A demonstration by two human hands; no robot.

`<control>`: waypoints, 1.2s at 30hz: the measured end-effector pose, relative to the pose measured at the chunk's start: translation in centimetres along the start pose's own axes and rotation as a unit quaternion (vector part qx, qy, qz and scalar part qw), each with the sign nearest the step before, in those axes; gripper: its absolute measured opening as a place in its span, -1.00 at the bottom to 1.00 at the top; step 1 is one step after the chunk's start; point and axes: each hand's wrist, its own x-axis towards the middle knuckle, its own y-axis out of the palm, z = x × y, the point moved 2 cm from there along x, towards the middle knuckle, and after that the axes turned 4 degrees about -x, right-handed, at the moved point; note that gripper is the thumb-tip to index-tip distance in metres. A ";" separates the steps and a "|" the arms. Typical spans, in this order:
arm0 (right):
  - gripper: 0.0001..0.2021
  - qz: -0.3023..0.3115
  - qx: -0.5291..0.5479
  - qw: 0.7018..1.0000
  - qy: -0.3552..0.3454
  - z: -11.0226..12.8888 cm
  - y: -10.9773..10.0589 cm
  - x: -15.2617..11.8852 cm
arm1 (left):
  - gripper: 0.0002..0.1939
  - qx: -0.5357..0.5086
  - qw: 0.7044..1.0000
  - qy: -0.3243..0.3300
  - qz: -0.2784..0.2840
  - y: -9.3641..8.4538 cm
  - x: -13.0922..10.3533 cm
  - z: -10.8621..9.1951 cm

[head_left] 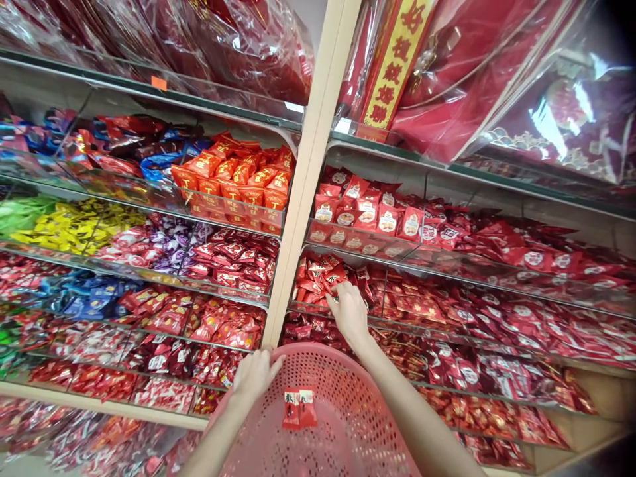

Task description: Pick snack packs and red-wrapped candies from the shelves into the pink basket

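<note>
My left hand is closed over the far left rim of a pink perforated plastic basket. Two small red-and-white packets with dark characters lie side by side on the basket's inner wall. Above the far rim, my right hand reaches into a shelf compartment of small red sweet packets. Its fingers are bent together on a red packet at the front of that pile; the fingertips are partly hidden among the packets.
Clear-fronted shelves hold several kinds of wrapped sweets, including orange-red packets, yellow ones and blue ones. A pale wooden upright divides the shelving. Large plastic-wrapped red goods fill the top shelf.
</note>
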 end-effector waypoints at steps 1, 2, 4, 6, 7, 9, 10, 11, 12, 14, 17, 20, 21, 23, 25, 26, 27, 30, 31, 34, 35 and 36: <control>-0.88 -0.002 0.005 1.000 0.001 0.0 0.1 0.1 | -0.51 0.002 1.000 0.000 -0.002 0.1 0.0 0.0; -0.87 -0.005 0.013 1.000 0.002 0.0 0.2 0.1 | -0.50 0.004 1.000 0.000 -0.004 0.1 0.0 0.0; -0.85 -0.015 0.032 0.999 0.007 -0.2 0.1 0.2 | -0.50 0.006 1.000 0.000 -0.006 0.1 -0.1 0.0; -0.84 -0.030 0.059 0.998 0.018 -0.5 -0.1 0.5 | -0.50 0.006 1.000 0.000 -0.011 0.1 -0.1 -0.1; -0.84 -0.039 0.075 0.996 0.027 -0.7 -0.2 0.8 | -0.50 0.005 1.000 0.001 -0.012 0.1 -0.1 -0.1; -0.83 -0.057 0.110 0.991 0.045 -1.2 -0.5 1.3 | -0.50 0.002 1.000 0.001 -0.011 0.0 -0.1 -0.1; -0.83 -0.064 0.129 0.988 0.054 -1.4 -0.8 1.6 | -0.50 0.001 1.000 0.001 -0.010 0.0 0.0 -0.1; -0.83 -0.071 0.146 0.985 0.060 -1.5 -1.0 1.7 | -0.50 0.000 1.000 0.002 -0.010 0.0 0.0 0.0; -0.82 -0.076 0.160 0.982 0.066 -1.6 -1.4 1.8 | -0.50 -0.001 1.000 0.004 -0.010 0.0 0.0 0.0; -0.81 -0.084 0.205 0.972 0.074 -1.3 -2.4 1.6 | -0.49 -0.002 1.000 0.008 -0.012 0.0 0.0 -0.1; -0.83 -0.098 0.321 0.939 0.077 -0.3 -4.3 -0.1 | -0.48 0.001 1.000 0.006 -0.010 -0.1 -0.1 -0.1; -0.84 -0.060 0.420 0.902 0.077 1.1 -5.5 -3.1 | -0.47 0.004 1.000 -0.002 -0.004 -0.2 -0.2 -0.3; -0.84 -0.024 0.446 0.891 0.082 1.5 -5.5 -4.3 | -0.47 0.004 1.000 -0.003 0.000 -0.2 -0.2 -0.3; -0.83 0.073 0.490 0.863 0.095 2.1 -4.6 -6.8 | -0.45 0.004 1.000 -0.007 0.006 -0.1 -0.2 -0.4; -0.83 0.168 0.501 0.842 0.106 2.4 -2.7 -9.6 | -0.43 0.003 1.000 -0.009 0.007 -0.1 -0.2 -0.4; -0.82 0.208 0.493 0.839 0.105 2.5 -1.6 -11.0 | -0.42 0.002 1.000 -0.009 0.005 0.0 -0.2 -0.4; -0.83 0.237 0.478 0.840 0.102 2.4 -0.3 -12.4 | -0.41 0.002 1.000 -0.008 0.004 0.0 -0.1 -0.4; -0.87 0.280 0.415 0.863 0.069 2.1 3.2 -15.9 | -0.42 0.002 1.000 -0.009 0.005 0.1 -0.1 -0.3; -0.88 0.283 0.398 0.871 0.052 2.0 4.2 -16.8 | -0.42 0.002 1.000 -0.010 0.005 0.1 -0.1 -0.3; -0.88 0.283 0.362 0.888 0.003 1.8 6.3 -18.7 | -0.45 0.002 1.000 -0.008 0.001 0.1 -0.2 -0.3; -0.87 0.282 0.353 0.892 -0.010 1.7 6.7 -19.1 | -0.45 0.002 1.000 -0.007 -0.001 0.1 -0.2 -0.3; -0.86 0.279 0.342 0.897 -0.019 1.5 7.0 -19.4 | -0.45 0.002 1.000 -0.007 -0.002 0.1 -0.2 -0.3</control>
